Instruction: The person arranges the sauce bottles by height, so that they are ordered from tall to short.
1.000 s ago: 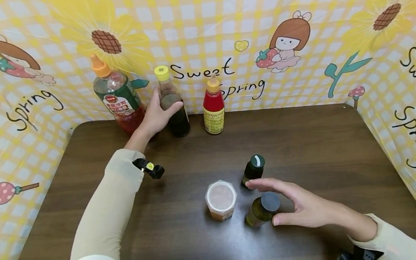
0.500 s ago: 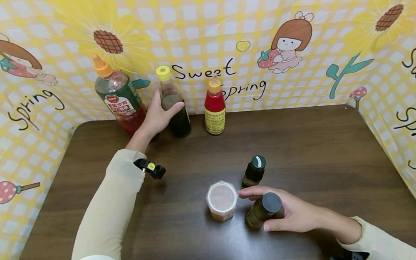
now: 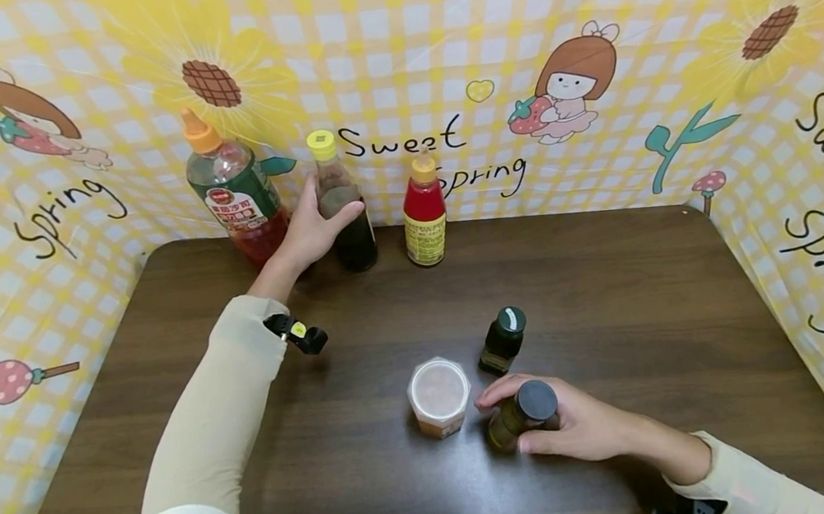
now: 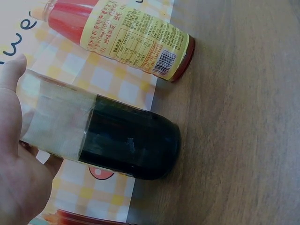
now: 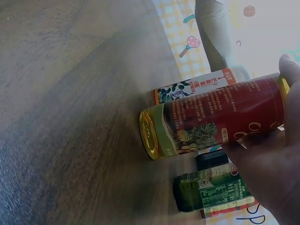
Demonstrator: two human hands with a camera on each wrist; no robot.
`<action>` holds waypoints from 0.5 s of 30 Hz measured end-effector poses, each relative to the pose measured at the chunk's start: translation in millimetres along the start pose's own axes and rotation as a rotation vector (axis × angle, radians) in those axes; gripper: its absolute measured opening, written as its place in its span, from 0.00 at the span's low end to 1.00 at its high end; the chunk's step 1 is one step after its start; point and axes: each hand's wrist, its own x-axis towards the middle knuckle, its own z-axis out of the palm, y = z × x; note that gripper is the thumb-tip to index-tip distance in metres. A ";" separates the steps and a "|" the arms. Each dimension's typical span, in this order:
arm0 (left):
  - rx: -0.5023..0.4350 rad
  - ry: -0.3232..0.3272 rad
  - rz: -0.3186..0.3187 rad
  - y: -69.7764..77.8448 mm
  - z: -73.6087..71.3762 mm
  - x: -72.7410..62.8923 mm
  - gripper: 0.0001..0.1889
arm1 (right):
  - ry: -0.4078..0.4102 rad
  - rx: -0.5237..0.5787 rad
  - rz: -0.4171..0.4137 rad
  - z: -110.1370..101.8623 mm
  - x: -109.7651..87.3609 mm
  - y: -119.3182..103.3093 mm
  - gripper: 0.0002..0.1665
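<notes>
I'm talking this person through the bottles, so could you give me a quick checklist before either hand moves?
1. Left hand around yellow-capped bottle: ok.
2. Right hand around dark-capped bottle: ok.
3. Both bottles capped: ok.
4. Red bottle apart from yellow-capped bottle: ok, a gap shows.
5. Room around dark-capped bottle: not ok, jar and green-capped bottle stand close.
6. Firmness of grip: cannot tell.

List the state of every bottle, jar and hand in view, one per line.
Left hand: gripping the yellow-capped bottle
Yellow-capped bottle: upright, cap on, partly filled
Right hand: curled round the dark-capped bottle
Dark-capped bottle: upright, cap on
Jar: upright, lid on
Small green-capped bottle: upright, cap on
Red sauce bottle: upright, cap on
Orange-capped bottle: upright, cap on
</notes>
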 end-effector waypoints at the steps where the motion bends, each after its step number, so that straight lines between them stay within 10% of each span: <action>1: 0.000 0.000 -0.001 0.2 -0.1 -0.1 0.32 | 0.002 0.003 0.009 0.2 -0.2 -0.1 0.33; 15: -0.001 0.003 -0.012 0.9 -0.2 -0.3 0.33 | 0.013 -0.017 -0.005 3.3 -1.3 -1.9 0.33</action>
